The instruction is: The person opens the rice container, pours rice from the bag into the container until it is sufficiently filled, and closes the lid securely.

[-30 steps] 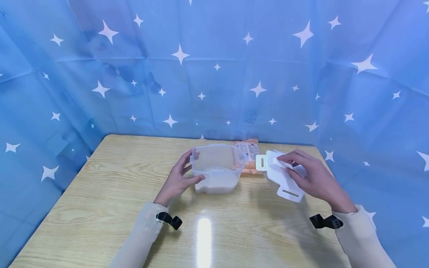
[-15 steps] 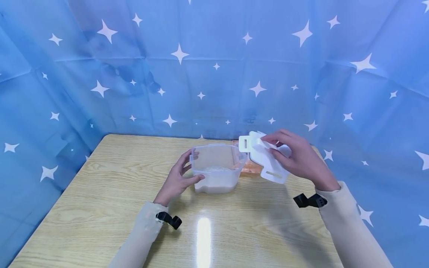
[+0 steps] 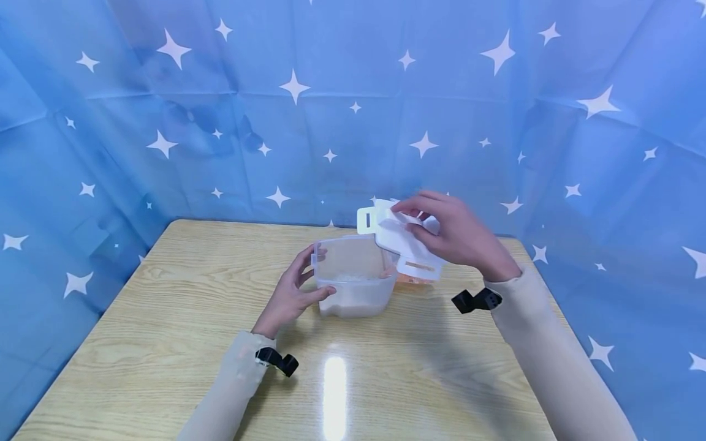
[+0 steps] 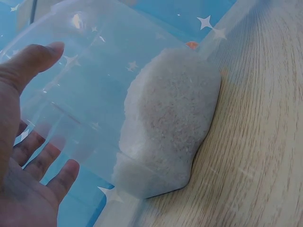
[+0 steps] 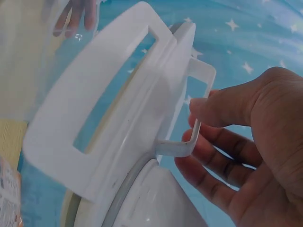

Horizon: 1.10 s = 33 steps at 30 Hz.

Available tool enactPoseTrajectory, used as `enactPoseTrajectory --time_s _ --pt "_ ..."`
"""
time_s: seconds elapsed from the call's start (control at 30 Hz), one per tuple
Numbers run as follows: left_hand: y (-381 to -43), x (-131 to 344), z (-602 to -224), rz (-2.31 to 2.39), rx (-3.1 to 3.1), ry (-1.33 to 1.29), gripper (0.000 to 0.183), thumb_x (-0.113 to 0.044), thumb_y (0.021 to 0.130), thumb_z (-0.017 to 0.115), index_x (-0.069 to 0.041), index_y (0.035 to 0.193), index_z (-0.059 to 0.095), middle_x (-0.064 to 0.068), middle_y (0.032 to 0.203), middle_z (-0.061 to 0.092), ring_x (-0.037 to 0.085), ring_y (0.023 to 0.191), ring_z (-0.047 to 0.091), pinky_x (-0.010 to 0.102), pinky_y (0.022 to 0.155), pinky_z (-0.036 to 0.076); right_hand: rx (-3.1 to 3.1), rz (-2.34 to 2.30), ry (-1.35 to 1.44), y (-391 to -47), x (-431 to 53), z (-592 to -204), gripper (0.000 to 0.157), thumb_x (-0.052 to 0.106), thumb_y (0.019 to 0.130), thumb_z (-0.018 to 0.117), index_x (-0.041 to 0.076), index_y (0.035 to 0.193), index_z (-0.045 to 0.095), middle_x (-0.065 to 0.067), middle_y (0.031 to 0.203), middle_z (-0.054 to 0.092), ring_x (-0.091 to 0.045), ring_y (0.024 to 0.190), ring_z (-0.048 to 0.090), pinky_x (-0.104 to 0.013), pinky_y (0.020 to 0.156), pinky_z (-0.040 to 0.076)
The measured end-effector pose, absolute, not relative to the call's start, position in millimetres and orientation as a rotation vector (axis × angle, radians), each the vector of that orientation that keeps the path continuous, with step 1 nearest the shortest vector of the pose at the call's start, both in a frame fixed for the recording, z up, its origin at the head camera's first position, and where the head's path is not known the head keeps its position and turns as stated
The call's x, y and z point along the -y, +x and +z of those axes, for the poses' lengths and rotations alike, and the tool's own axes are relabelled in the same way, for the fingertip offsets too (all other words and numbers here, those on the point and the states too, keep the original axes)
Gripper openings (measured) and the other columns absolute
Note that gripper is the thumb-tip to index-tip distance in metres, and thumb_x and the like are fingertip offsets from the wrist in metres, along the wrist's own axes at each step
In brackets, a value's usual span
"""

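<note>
A clear plastic container (image 3: 358,300) stands on the wooden table, its top uncovered. White rice (image 4: 175,104) lies in its lower part, seen through the wall in the left wrist view. My left hand (image 3: 295,297) holds the container's left side, thumb in front and fingers toward the back. Above the container's right rim is a white lid (image 3: 393,236), tilted, with slotted clip flaps at its edges. My right hand (image 3: 458,229) pinches the lid's small loop handle (image 5: 174,148) between thumb and fingers, as the right wrist view shows.
An orange-and-clear printed packet (image 3: 415,280) lies behind the container's right side, mostly hidden under the lid. Close behind the wooden table (image 3: 220,257) hangs a blue curtain (image 3: 353,141) with white stars. Each wrist wears a black camera mount.
My right hand has carried the lid left and upward, from beside the container to over its right rim, covering more of the packet. My left hand and the container have stayed put.
</note>
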<state>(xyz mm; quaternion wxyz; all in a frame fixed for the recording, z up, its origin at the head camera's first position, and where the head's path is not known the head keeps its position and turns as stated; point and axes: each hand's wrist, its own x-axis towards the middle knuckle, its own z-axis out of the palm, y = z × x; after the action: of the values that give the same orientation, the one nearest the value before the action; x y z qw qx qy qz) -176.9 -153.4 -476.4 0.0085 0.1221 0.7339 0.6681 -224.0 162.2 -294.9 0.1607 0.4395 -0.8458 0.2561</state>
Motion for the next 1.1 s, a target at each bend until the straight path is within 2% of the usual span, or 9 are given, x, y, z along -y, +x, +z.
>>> enactPoseTrajectory --time_s 0.2,0.33,0.57,0.77,1.1 --pt "-177 154 -476 2.077 -2.309 0.365 0.089 -0.03 0.084 0.086 -0.048 0.154 0.035 -0.005 0.156 0.045 0.034 0.146 0.045 0.057 0.113 0.048 2.498 0.72 1.299 -228 -141 -288 0.033 -0.001 0.093 0.068 0.017 0.121 0.072 0.002 0.105 0.068 -0.015 0.097 0.063 -0.036 0.072 0.055" --pt "-178 155 -477 2.068 -2.319 0.355 0.089 -0.032 0.084 0.087 -0.046 0.154 0.035 -0.006 0.155 0.046 0.033 0.146 0.046 0.056 0.114 0.047 2.521 0.68 1.35 -230 -127 -287 0.034 -0.002 0.092 0.068 0.015 0.121 0.072 0.0 0.105 0.068 -0.017 0.095 0.063 -0.034 0.075 0.055" --pt "-178 155 -477 2.064 -2.309 0.321 0.089 -0.035 0.082 0.087 -0.049 0.154 0.035 -0.006 0.155 0.045 0.033 0.145 0.046 0.055 0.111 0.05 2.551 0.611 1.441 -232 -104 -288 0.033 -0.004 0.092 0.066 0.014 0.119 0.073 -0.002 0.103 0.067 -0.018 0.083 0.056 -0.029 0.067 0.05" --pt "-180 155 -477 2.048 -2.323 0.307 0.089 -0.039 0.082 0.087 -0.052 0.152 0.034 -0.006 0.156 0.044 0.034 0.145 0.046 0.058 0.114 0.046 2.548 0.543 1.517 -235 -87 -292 0.03 -0.005 0.091 0.066 0.012 0.115 0.073 -0.004 0.108 0.069 -0.02 0.087 0.06 -0.03 0.072 0.054" --pt "-179 154 -478 2.072 -2.331 0.403 0.085 -0.03 0.084 0.086 -0.044 0.152 0.037 -0.007 0.154 0.045 0.029 0.145 0.045 0.053 0.119 0.043 2.646 0.494 1.572 -236 -67 -303 0.03 -0.002 0.094 0.065 0.011 0.119 0.073 -0.005 0.118 0.07 -0.021 0.1 0.066 -0.035 0.086 0.06"
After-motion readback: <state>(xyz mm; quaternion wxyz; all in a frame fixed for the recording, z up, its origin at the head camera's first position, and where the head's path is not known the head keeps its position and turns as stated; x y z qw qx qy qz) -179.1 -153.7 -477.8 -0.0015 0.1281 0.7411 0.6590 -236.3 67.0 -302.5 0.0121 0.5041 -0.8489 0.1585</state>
